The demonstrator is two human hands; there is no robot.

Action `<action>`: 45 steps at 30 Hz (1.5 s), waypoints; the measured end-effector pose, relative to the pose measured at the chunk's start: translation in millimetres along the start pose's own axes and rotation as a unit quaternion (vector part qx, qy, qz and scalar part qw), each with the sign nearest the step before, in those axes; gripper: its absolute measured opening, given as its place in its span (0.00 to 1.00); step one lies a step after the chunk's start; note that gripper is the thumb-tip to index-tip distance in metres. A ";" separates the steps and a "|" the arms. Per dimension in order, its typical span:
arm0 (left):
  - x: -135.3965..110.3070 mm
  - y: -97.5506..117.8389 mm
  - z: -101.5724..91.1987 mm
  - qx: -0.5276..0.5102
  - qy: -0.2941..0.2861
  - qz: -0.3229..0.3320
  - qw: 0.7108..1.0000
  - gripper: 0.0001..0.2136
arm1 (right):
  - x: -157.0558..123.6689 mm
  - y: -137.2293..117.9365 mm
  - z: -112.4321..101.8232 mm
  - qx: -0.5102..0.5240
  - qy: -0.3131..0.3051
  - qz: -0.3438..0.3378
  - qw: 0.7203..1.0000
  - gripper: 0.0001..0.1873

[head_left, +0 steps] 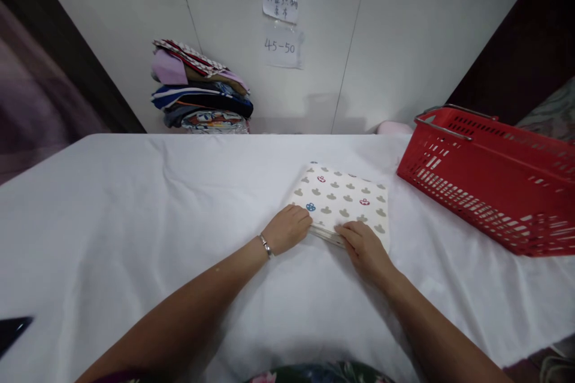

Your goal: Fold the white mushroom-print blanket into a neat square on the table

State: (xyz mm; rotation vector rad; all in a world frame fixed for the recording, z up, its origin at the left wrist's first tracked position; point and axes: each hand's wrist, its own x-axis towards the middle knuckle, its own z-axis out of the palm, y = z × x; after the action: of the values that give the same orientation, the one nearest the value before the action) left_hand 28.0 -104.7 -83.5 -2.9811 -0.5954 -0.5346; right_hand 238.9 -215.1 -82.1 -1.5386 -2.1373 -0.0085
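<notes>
A folded cream cloth [344, 198] printed with small grey, red and blue shapes lies on the white-covered table [135, 209], right of centre. My left hand [287, 229], with a silver bracelet at the wrist, has its fingers curled around the cloth's near left edge. At the cloth's near right edge my right hand [363, 246] pinches the folded layers with curled fingers. Both hands grip the same near edge, close together.
A red plastic shopping basket [489, 182] stands on the table at the right. A stack of folded fabrics [200, 90] sits against the white wall at the back left. Two paper notes [281, 27] hang on the wall. A dark object pokes in at the lower left corner.
</notes>
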 end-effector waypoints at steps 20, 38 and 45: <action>3.3 10.1 -16.0 -0.088 0.031 -0.053 0.994 0.11 | 3.4 -8.9 3.8 -0.027 -0.014 0.002 1.000 0.14; 19.1 9.9 -2.3 -0.022 -0.003 -0.163 0.986 0.22 | 3.8 -17.4 -6.7 -0.035 -0.055 0.000 0.998 0.15; 19.3 -1.4 23.3 -0.023 -0.037 -0.233 0.971 0.22 | 3.0 -15.8 -5.4 0.020 -0.041 0.002 0.999 0.14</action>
State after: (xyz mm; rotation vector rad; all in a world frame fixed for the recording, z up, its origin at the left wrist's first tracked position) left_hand 51.7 -93.6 -98.7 -2.9072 -1.3239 -0.4620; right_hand 226.3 -219.7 -71.7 -1.5447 -2.1837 0.1007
